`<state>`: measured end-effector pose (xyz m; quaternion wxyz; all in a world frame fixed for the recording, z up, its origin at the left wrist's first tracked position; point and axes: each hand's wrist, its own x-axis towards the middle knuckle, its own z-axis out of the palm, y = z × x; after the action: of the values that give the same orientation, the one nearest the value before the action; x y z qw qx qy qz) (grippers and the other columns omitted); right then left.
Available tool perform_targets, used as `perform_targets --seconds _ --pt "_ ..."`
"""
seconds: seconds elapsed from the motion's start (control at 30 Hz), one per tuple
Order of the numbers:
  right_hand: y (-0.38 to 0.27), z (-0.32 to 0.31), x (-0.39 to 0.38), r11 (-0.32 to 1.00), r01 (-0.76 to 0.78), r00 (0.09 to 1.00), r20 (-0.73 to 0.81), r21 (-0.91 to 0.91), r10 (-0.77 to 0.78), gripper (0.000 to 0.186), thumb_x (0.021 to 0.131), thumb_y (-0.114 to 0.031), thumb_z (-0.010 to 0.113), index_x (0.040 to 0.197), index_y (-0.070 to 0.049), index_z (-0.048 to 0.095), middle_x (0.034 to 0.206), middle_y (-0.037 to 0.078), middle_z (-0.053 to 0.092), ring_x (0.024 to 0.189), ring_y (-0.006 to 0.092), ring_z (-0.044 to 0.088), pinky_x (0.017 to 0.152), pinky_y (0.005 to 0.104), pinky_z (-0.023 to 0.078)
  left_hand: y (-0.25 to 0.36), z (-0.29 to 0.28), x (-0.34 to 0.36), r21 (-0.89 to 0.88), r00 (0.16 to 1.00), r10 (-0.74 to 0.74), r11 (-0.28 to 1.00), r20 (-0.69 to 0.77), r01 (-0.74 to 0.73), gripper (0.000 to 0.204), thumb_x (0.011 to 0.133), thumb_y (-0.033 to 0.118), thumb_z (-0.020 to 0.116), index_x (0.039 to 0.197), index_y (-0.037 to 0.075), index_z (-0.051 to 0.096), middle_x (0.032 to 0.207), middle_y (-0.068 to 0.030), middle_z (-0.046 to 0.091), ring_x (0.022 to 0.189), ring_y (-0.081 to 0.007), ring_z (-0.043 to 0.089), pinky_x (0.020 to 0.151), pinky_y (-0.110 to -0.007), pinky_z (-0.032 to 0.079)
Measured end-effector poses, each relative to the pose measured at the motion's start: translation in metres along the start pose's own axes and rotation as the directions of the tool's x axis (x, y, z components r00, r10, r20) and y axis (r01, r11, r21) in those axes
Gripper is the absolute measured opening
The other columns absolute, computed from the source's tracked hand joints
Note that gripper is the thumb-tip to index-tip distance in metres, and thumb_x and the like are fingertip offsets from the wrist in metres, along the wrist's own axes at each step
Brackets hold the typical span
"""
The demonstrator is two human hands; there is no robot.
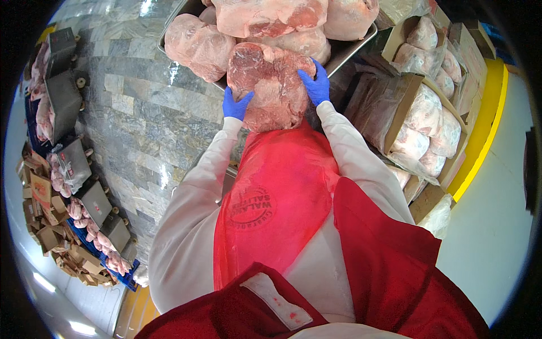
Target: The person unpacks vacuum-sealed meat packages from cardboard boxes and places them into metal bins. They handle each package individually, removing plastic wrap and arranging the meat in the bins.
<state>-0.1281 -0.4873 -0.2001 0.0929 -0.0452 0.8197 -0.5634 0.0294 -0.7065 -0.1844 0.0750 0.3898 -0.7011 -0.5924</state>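
Observation:
A large slab of raw red-pink meat (265,90) is held between my blue-gloved hands at the near edge of a metal tray (349,56). My left hand (236,104) grips its left side, fingers curved against it, and my right hand (313,82) grips its upper right side. Several other pale pink meat pieces (195,45) are piled in the tray behind it. A red plastic apron (276,186) hangs just below the meat over my front.
Open cardboard boxes (398,85) of bagged meat stand at right beside a yellow wall edge (483,135). Along the left, across the tiled floor (130,96), are metal trays (97,200) with meat and a heap of flattened and open cartons (48,198).

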Motion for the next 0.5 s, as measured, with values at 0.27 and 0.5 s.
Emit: perform_targets --seconds 0.27,0.5 --pt "0.001 -0.003 0.007 0.866 -0.338 0.931 0.266 0.367 0.251 0.058 0.072 -0.022 0.077 0.119 0.000 0.052 0.115 0.009 0.056 0.102 0.0171 0.053 0.090 0.0302 0.043 -0.063 -0.024 0.002 -0.185 0.952 -0.209 0.950 0.223 0.251 0.064 0.081 0.035 0.066 0.128 -0.002 0.041 0.124 -0.0173 0.051 0.111 -0.0255 0.052 0.095 -0.036 0.041" --pt "-0.002 -0.006 0.031 0.967 -0.196 0.951 0.273 0.165 0.146 0.059 0.072 -0.029 0.077 0.116 0.001 0.053 0.106 0.012 0.060 0.099 0.0177 0.056 0.089 0.0301 0.044 -0.096 -0.009 -0.052 -0.366 0.817 -0.366 0.758 0.446 0.540 0.056 0.086 0.038 0.054 0.128 0.004 0.041 0.126 -0.0135 0.050 0.113 -0.0257 0.050 0.097 -0.038 0.040"
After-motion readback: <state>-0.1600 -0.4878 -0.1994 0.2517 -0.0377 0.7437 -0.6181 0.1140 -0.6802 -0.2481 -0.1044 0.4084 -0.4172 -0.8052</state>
